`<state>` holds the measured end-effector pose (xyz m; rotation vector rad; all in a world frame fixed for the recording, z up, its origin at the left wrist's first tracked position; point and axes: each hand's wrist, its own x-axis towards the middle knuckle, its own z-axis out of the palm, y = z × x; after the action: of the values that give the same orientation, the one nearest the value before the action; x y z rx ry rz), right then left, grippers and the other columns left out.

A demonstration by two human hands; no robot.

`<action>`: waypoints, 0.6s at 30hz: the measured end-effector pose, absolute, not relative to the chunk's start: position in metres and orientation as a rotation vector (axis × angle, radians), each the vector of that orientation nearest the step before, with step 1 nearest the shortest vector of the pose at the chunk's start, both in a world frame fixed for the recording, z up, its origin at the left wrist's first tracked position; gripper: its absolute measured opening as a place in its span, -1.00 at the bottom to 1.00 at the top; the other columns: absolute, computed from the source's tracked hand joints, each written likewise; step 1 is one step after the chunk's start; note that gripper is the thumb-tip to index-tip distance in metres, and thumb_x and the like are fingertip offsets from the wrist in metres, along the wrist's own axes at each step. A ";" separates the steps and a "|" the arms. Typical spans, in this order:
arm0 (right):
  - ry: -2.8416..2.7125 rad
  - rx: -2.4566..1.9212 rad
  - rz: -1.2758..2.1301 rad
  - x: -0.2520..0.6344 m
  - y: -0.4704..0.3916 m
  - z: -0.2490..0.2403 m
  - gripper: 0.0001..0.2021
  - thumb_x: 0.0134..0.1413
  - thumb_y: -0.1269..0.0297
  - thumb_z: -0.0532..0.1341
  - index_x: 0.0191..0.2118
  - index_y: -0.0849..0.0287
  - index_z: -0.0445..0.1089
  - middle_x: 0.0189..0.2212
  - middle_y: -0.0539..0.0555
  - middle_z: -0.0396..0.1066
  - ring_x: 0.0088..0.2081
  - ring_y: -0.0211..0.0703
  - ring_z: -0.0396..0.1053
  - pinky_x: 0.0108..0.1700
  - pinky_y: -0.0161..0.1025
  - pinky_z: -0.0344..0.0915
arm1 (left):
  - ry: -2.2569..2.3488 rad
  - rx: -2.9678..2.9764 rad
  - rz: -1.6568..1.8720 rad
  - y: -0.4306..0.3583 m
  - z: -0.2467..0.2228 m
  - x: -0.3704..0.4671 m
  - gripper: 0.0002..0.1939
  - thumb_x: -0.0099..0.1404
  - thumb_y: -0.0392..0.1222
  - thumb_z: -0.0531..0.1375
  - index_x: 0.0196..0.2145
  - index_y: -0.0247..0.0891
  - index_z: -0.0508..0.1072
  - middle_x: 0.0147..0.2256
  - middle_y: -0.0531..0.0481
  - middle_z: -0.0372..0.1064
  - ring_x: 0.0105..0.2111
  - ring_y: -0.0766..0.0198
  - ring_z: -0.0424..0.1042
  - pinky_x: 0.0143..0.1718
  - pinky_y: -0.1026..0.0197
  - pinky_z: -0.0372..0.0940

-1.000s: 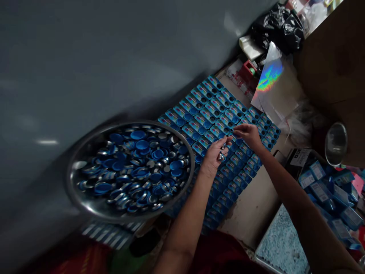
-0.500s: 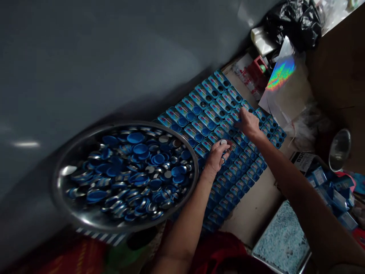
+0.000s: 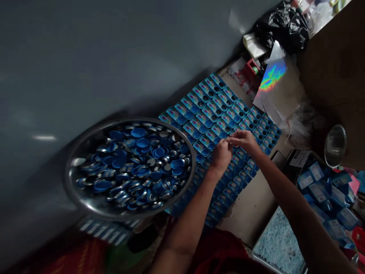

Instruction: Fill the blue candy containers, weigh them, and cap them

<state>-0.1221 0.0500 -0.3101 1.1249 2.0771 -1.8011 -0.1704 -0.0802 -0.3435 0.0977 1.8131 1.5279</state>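
Observation:
My left hand (image 3: 222, 156) is closed over the rows of cards. It had small round silver discs between its fingers in the earlier view; from this angle they are mostly hidden. Fingertips of my right hand (image 3: 243, 140) pinch together right at the left fingers, and whatever lies between them cannot be made out. Beneath both hands spread rows of small blue trays (image 3: 209, 114) with printed fronts, each with a round spot at one end. Some spots are dark, others are filled with blue. To the left, a wide metal bowl (image 3: 68, 173) holds many round blue-and-silver discs (image 3: 142, 142).
A grey wall (image 3: 85, 57) runs along the left. At the right lie a pile of blue boxes (image 3: 319, 192), a container of pale blue bits (image 3: 279, 243) and a clear bowl (image 3: 335, 146). A shiny sheet (image 3: 273, 76), red tape dispenser (image 3: 252, 68) and black bag (image 3: 285, 28) are at the back.
My right hand has drawn back from the trays to meet my left hand, fingertips now together. The left hand has turned, hiding its discs. The whole view has shifted slightly.

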 end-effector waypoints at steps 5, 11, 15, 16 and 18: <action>1.633 1.223 -1.973 -0.113 0.072 -0.319 -0.59 -0.54 0.17 0.62 -0.42 0.19 0.61 -0.51 0.05 0.57 -0.48 -0.16 0.51 -0.39 -0.27 0.49 | 1.802 0.159 1.542 -0.083 -0.343 -0.162 -0.74 0.07 -0.51 0.38 -0.41 -0.15 0.54 -0.31 -0.12 0.42 -0.14 -0.01 0.47 -0.18 0.20 0.33; 2.431 1.262 -1.301 -0.146 0.081 -0.333 -0.86 -0.13 0.30 0.43 -0.35 0.16 0.66 -0.46 0.01 0.59 -0.36 -0.11 0.54 -0.26 -0.26 0.43 | 1.370 -0.246 1.656 -0.091 -0.349 -0.176 -0.85 0.27 -0.11 0.35 -0.32 -0.24 0.58 -0.49 0.06 0.25 -0.57 0.38 0.16 -0.59 0.35 0.00; 2.689 0.970 -0.575 -0.176 0.074 -0.337 -0.83 0.10 0.41 0.34 -0.23 0.08 0.68 -0.17 0.06 0.66 -0.10 -0.03 0.59 -0.04 -0.21 0.40 | 0.934 -0.475 1.717 -0.101 -0.344 -0.189 -0.75 0.25 -0.04 0.23 -0.34 -0.30 0.55 -0.47 0.09 0.24 -0.67 0.51 0.00 -0.67 0.36 -0.11; 2.667 0.933 -0.475 -0.182 0.073 -0.336 -0.83 0.13 0.40 0.33 -0.20 0.08 0.67 -0.13 0.09 0.66 -0.07 -0.01 0.59 -0.04 -0.20 0.39 | 0.874 -0.505 1.726 -0.103 -0.343 -0.190 -0.78 0.23 -0.08 0.22 -0.32 -0.30 0.55 -0.46 0.09 0.25 -0.67 0.52 -0.01 -0.68 0.37 -0.11; 2.589 0.921 -0.344 -0.192 0.074 -0.335 -0.85 0.15 0.33 0.37 -0.15 0.08 0.64 -0.09 0.12 0.65 -0.03 0.06 0.57 -0.07 -0.17 0.38 | 0.815 -0.556 1.752 -0.106 -0.343 -0.192 -0.80 0.21 -0.16 0.23 -0.26 -0.31 0.57 -0.44 0.09 0.26 -0.67 0.54 0.00 -0.70 0.41 -0.12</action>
<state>-0.1917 0.0743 -0.3347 0.9209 2.5886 -0.3444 -0.1918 -0.1063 -0.3429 -0.5563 0.8145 1.7518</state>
